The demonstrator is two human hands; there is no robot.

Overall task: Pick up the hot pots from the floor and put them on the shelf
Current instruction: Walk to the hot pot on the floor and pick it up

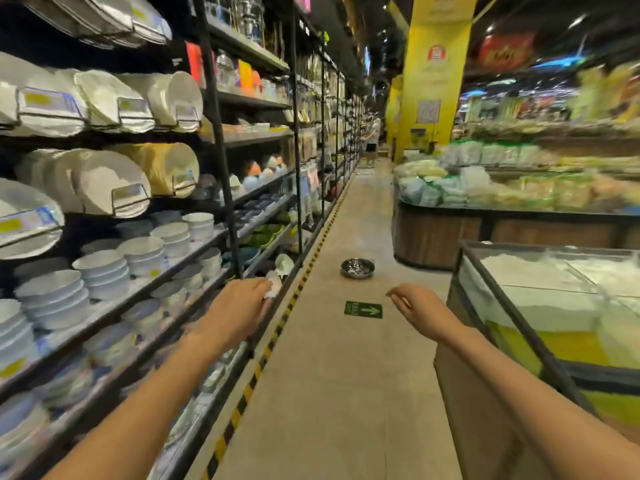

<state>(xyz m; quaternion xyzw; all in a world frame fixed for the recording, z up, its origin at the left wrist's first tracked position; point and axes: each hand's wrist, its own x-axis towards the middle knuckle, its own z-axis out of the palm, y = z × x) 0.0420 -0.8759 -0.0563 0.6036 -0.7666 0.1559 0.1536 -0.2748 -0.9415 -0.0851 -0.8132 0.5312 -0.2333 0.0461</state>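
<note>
Both hands, left hand [242, 299] and right hand [414, 304], hang empty, grip loose.

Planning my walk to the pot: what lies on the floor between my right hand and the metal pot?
In the head view, only bare floor lies between the right hand and the metal pot; the green arrow sign sits just left of that line.

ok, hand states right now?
Left hand: empty, fingers loosely curled by the shelf.
Right hand: open, empty.
Pot on the floor ahead.
</note>
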